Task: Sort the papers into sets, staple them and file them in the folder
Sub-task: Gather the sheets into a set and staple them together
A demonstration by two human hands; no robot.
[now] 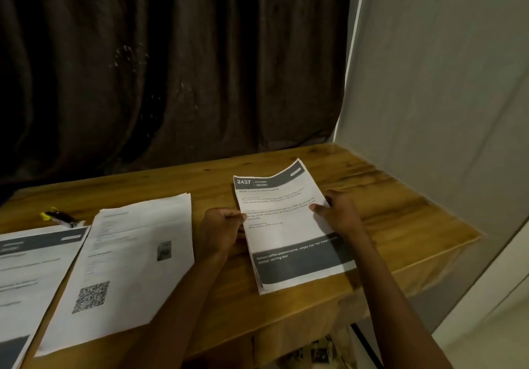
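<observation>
A stack of printed papers [286, 237] with a dark header reading 2437 rests on the wooden table [400, 202], right of centre. My left hand [220, 231] grips its left edge and my right hand [340, 214] grips its right edge, thumb on top. A second pile with a QR code [123, 268] lies to the left. A third pile with a dark header [25, 277] sits at the far left. A black and yellow stapler [58, 216] lies behind those piles. No folder is visible.
A dark curtain [171, 68] hangs behind the table. A pale wall [443, 111] stands close along the table's right side. The table's front edge runs diagonally below my arms, with clutter on the floor [315, 351] beneath.
</observation>
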